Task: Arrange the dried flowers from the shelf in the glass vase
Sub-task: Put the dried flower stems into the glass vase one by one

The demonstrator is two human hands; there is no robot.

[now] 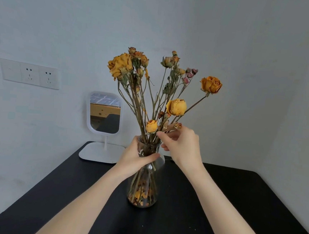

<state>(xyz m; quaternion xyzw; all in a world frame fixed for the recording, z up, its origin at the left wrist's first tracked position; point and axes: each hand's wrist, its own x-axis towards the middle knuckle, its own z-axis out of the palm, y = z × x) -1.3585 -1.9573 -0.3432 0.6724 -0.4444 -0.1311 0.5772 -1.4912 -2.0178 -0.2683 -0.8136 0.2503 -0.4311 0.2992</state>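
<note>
A clear glass vase (144,187) stands on the black table (217,206), with loose petals and stem ends in its bottom. Several dried flowers (156,83), mostly yellow-orange roses with a few small pink buds, fan out of its mouth. My left hand (137,157) grips the vase's neck, thumb across the front. My right hand (181,144) is just right of the vase's mouth and pinches thin stems near a small dried bud (177,125). No shelf is in view.
A white-framed standing mirror (104,112) sits on the table's far left corner, close to the vase. A white socket panel (29,74) is on the left wall. Pale walls meet in a corner behind the flowers.
</note>
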